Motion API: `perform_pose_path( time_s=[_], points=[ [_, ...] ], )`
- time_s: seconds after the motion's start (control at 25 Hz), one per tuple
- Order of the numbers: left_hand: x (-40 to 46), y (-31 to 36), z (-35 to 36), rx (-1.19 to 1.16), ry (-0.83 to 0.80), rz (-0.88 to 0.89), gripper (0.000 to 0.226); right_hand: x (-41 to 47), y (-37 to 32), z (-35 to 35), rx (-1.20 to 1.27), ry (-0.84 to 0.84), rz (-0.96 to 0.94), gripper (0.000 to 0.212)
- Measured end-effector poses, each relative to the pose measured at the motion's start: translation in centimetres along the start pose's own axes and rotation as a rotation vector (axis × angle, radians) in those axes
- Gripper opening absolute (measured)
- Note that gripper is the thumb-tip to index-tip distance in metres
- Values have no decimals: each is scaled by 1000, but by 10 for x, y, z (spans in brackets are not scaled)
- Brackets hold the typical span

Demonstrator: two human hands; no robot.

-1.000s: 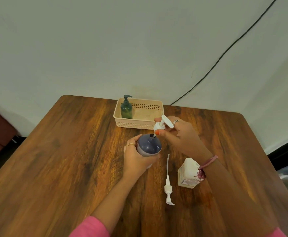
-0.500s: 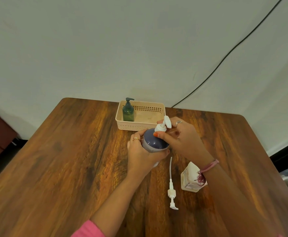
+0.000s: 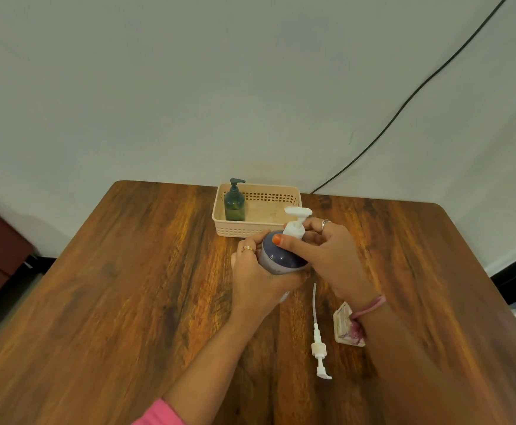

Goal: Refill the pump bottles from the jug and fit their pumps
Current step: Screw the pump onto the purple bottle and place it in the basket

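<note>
loose pump (image 3: pixel 318 338) beside right wrist

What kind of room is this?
Probably a plain room indoors, at home or in an office. There's just a wooden table, a bare pale wall with a black cable, and a small basket.

Both forearms reach forward and converge near the middle. The left hand (image 3: pixel 258 276) wraps its curled fingers (image 3: pixel 247 250) around the purple bottle (image 3: pixel 281 256), a ring on one finger. The right hand (image 3: pixel 327 256), wearing a ring and a pink wristband, pinches the white pump (image 3: pixel 295 225) at its collar with thumb and fingers.
</note>
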State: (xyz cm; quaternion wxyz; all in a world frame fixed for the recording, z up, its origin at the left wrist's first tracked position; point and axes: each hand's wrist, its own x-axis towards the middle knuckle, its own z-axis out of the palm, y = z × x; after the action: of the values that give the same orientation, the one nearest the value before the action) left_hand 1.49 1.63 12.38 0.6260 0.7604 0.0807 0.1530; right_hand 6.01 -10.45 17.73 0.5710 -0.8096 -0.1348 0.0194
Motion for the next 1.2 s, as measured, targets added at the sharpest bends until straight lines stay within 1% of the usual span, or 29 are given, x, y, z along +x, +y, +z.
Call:
perform_pose_path(
  time_s=[0.08, 0.12, 0.16, 0.24, 0.28, 0.32, 0.36, 0.4, 0.48, 0.52, 0.56, 0.6, 0.64, 0.72, 0.76, 0.8, 0.84, 0.88, 0.92, 0.96, 1.0, 1.04, 1.08, 1.12, 1.16, 1.2],
  points=[
    [3, -1, -3, 25, 6, 11, 81, 0, -2, 15, -136, 177, 12, 46],
    [5, -1, -5, 42, 4, 12, 81, 1, -4, 18, -184, 197, 25, 48],
    [6, 0, -7, 34, -2, 9, 81, 3, -5, 16, -185, 142, 33, 52],
    [8, 2, -12, 5, -20, -7, 78, 6, -8, 4, -45, -103, 61, 69],
    [9, 4, -15, 9, -25, -19, 78, 7, -8, -3, 45, -216, 74, 72],
    [10, 4, -16, 23, -26, -27, 80, 8, -9, -9, 104, -291, 67, 70],
    [10, 5, -17, 27, -25, -29, 82, 10, -8, -12, 113, -308, 34, 63],
    [11, 6, -17, 34, -17, -28, 83, 11, -6, -12, 105, -277, 0, 55],
    [12, 8, -18, 32, 0, -34, 82, 12, -9, -1, 105, -133, -28, 38],
    [13, 9, -18, 30, 6, -32, 81, 12, -10, 7, 71, -40, -39, 35],
    [14, 10, -19, 25, 10, -29, 81, 13, -10, 15, 14, 44, -48, 37],
    [16, 10, -20, 16, 6, -36, 80, 16, -8, 18, -45, 75, -47, 40],
    [17, 10, -21, 7, -3, -48, 79, 18, -8, 16, -47, 28, -26, 46],
    [21, 10, -25, 18, -28, -70, 77, 21, -13, 6, 103, -204, 71, 60],
    [21, 12, -26, 23, -44, -79, 76, 23, -15, 1, 168, -275, 95, 63],
    [21, 14, -27, 23, -57, -86, 75, 23, -16, 1, 198, -277, 92, 60],
    [21, 16, -28, 11, -65, -81, 74, 23, -17, 5, 219, -215, 78, 56],
    [22, 17, -29, -5, -60, -68, 71, 22, -19, 13, 214, -115, 58, 53],
    [22, 18, -31, -17, -52, -56, 69, 21, -20, 23, 184, -19, 59, 53],
    [23, 19, -32, -27, -45, -51, 68, 21, -20, 30, 166, 18, 76, 57],
    [23, 19, -33, -30, -43, -52, 68, 21, -19, 32, 169, -12, 105, 62],
    [24, 19, -34, -36, -42, -55, 69, 21, -18, 30, 218, -90, 131, 65],
    [24, 18, -36, -34, -43, -58, 71, 21, -20, 24, 302, -180, 139, 65],
    [24, 19, -37, -28, -49, -59, 73, 20, -23, 18, 366, -227, 127, 62],
    [24, 20, -38, -22, -56, -56, 73, 19, -25, 15, 394, -233, 104, 57],
    [24, 20, -38, -21, -60, -50, 74, 19, -25, 17, 408, -198, 86, 53]
  ],
)
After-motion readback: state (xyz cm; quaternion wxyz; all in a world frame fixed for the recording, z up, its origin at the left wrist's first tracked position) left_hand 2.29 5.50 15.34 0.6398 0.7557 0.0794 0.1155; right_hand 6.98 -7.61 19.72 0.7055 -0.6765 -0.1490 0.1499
